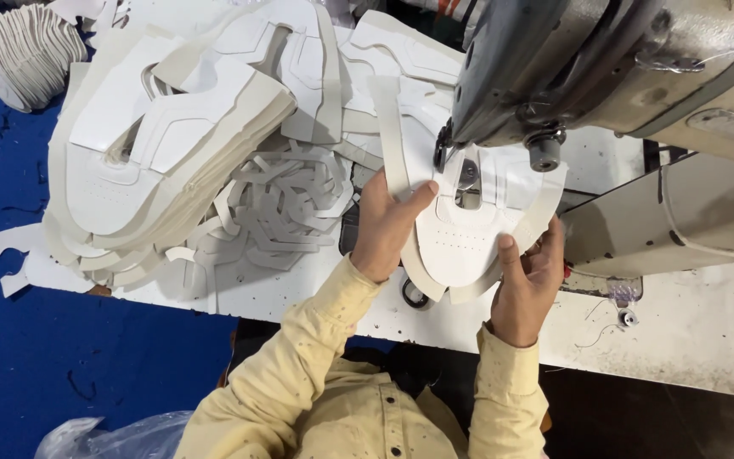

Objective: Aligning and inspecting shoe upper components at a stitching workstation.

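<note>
A white shoe upper piece (460, 242) lies flat under the head of a grey sewing machine (605, 59), near the presser foot (467, 183). My left hand (384, 225) presses on the piece's left side, thumb stretched across it. My right hand (527, 285) grips its lower right edge, thumb on top. Both sleeves are pale yellow.
A tall stack of white shoe uppers (163, 144) sits to the left on the white table (681, 331), with several loose white strips (286, 208) beside it. Another fanned stack (27, 51) lies at top left on a blue floor (53, 357). A plastic bag (104, 438) is below.
</note>
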